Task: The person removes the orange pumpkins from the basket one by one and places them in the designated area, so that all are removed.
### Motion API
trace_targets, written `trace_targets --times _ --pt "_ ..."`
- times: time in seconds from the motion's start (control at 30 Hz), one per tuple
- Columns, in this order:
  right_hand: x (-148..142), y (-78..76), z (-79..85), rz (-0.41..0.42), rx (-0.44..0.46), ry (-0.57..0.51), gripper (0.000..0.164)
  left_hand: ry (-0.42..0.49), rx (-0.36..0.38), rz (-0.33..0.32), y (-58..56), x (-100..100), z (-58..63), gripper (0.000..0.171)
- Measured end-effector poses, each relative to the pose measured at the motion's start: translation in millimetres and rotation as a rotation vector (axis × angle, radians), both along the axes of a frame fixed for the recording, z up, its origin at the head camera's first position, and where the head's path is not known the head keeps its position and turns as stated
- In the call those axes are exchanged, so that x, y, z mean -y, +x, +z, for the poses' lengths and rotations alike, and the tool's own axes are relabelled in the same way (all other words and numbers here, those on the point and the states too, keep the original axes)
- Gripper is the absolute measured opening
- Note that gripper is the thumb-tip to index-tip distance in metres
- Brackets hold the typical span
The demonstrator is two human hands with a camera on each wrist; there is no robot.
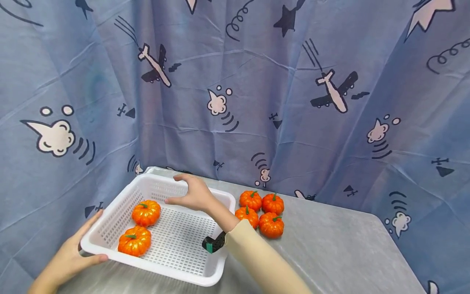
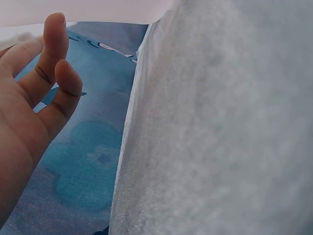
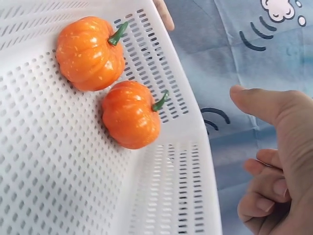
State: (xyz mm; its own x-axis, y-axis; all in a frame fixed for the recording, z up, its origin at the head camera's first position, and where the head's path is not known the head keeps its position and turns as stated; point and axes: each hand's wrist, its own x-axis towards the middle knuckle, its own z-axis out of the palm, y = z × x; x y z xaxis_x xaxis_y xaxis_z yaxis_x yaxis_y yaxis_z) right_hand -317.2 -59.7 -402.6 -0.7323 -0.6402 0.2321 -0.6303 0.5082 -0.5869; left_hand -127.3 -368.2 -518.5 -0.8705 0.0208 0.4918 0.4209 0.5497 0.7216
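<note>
Fingers (image 1: 182,178) of the right hand (image 1: 198,195) curve wide of its thumb over the white basket (image 1: 158,265), gripping nothing, while the left hand (image 1: 71,254) spans a corner with outstretched fingers, contact hard to confirm. With 2 orange pumpkins (image 1: 134,241) inside and 4 more pumpkins (image 1: 271,226) on the table (image 1: 330,241), loading seems in hand, the next move likely calling for a reach rightward; the sleeve (image 1: 264,257) hides some of the basket's right side

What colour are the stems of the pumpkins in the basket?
The stems are green, showing best in the right wrist view.
</note>
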Motion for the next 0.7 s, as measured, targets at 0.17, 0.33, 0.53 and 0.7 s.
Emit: trace_targets --times 0.17,0.33,0.53,0.7 --pt "13 -0.3 -10.1 -0.025 0.041 -0.013 0.071 0.002 0.009 0.004 0.0 -1 0.4 0.122" --pt "20 2.3 -22.9 -0.057 0.143 -0.038 0.073 0.005 0.007 -0.005 0.4 -3 1.3 0.121" --pt "31 2.9 -33.3 -0.096 0.214 -0.067 0.072 -0.017 0.031 0.021 2.8 -1 1.0 0.12" --pt "47 4.8 -41.4 -0.084 0.248 -0.03 0.071 -0.031 0.036 0.038 2.4 0 1.7 0.121"
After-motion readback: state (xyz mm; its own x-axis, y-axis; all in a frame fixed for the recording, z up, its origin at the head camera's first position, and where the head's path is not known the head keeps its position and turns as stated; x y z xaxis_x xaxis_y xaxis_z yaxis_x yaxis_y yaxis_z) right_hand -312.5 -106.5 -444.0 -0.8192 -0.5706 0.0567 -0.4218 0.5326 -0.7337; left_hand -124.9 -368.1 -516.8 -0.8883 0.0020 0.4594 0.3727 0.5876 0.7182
